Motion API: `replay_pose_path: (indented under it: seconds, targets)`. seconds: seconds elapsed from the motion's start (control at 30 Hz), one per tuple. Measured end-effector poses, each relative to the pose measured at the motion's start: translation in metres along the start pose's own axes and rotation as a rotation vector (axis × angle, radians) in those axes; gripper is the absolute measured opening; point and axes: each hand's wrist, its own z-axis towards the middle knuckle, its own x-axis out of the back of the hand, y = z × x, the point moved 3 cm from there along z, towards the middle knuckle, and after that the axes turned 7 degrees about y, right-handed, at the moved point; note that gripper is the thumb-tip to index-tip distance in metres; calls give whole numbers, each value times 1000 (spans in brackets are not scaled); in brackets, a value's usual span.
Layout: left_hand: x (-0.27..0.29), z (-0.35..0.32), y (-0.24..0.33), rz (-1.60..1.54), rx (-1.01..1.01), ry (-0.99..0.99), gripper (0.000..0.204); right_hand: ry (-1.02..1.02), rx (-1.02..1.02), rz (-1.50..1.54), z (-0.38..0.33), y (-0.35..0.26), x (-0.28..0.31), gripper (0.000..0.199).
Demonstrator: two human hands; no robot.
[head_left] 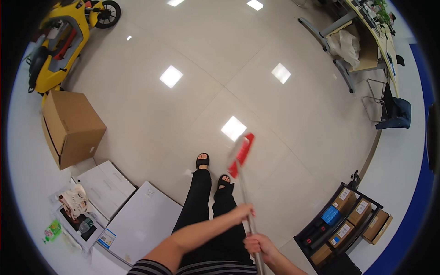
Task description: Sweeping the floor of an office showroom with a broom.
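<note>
A broom [241,156] with a red head and pale bristles is at floor level, just ahead and to the right of my feet; its head is blurred. The long metallic handle runs back toward my body. My left hand [244,212] is closed round the handle higher up the picture, with its forearm crossing in front of my legs. Nearer to me, my right hand [259,244] wraps the same handle. Whether the bristles touch the floor I cannot tell.
Left stand a yellow scooter [68,41], a cardboard box [75,126], a white drawer cabinet [107,188] and a white appliance [142,220]. On the right are a desk [366,23], a chair [396,112] and a black rack [311,229] of boxes. Glossy tiles [220,98] reflect lights.
</note>
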Motion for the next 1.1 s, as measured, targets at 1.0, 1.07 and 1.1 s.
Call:
replay_pose_path:
  seconds: [1.0,1.07,1.1]
  targets:
    - [-10,11,52,449,-20,140,38,503,756,90,-55,-256,363,30]
    - [-45,22,56,401,-32,109,37,344,700,223,-40,-325,388,27]
    - [-67,31,59,362,-46,70,36,346,638,353,-38,-347,394,23]
